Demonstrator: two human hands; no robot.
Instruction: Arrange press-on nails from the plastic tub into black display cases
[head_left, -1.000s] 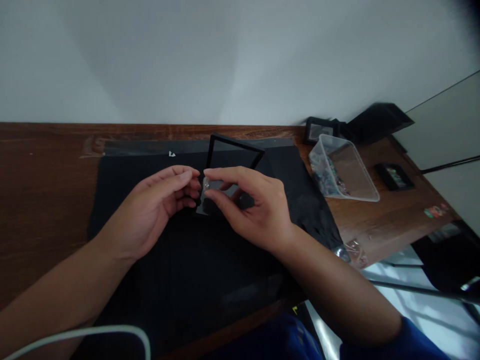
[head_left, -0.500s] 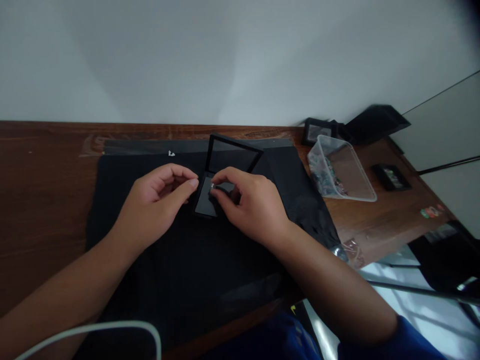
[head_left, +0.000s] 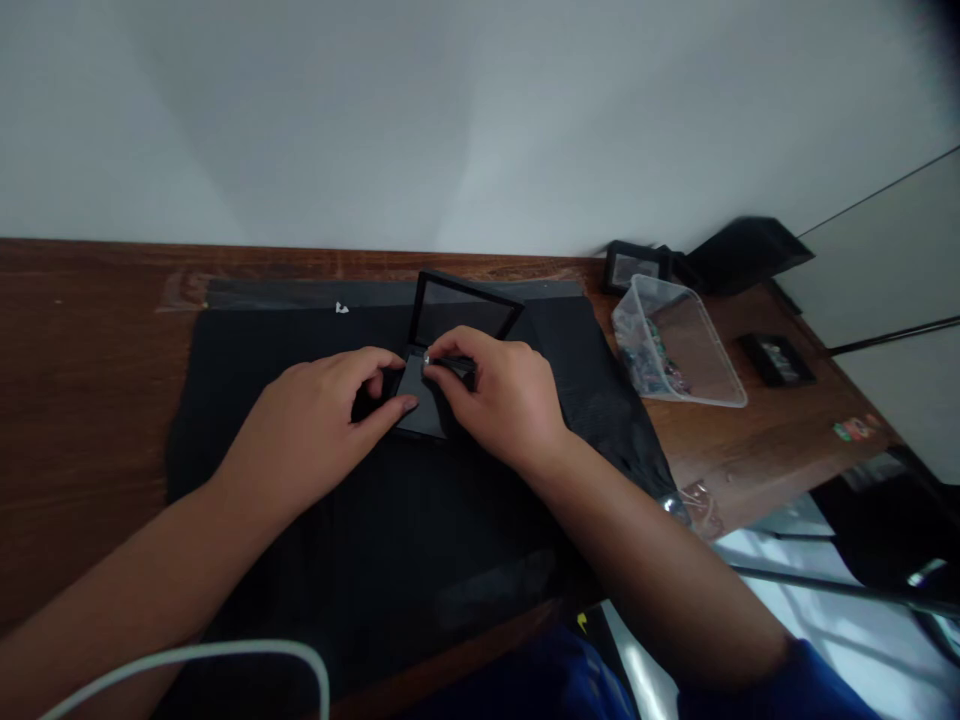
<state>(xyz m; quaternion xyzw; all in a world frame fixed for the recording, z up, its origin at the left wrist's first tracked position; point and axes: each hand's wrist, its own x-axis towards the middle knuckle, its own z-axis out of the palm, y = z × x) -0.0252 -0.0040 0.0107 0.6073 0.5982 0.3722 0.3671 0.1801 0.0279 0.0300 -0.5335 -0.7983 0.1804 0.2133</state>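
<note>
A small black display box (head_left: 420, 412) with a grey inner pad lies on the black mat. Its framed, see-through lid (head_left: 466, 308) stands raised at the back. My right hand (head_left: 499, 385) pinches a tiny shiny silver piece (head_left: 427, 360) between thumb and index finger, right above the pad; its exact kind is too small to make out. At the box's left edge, my left hand (head_left: 330, 410) grips with the thumb low over the pad and the index finger higher up. The other left fingers are mostly hidden.
Right of the black mat (head_left: 360, 560) stands a clear plastic tub (head_left: 701, 350) of small packets. Another black box (head_left: 778, 360) and a framed black case (head_left: 634, 267) are nearby. A white scrap (head_left: 342, 308) lies at the mat's back. A white cable (head_left: 202, 650) crosses the lower left.
My left hand has come down from a pinch beside the box onto its left edge, thumb and index finger now apart. My right hand keeps its pinch almost in place.
</note>
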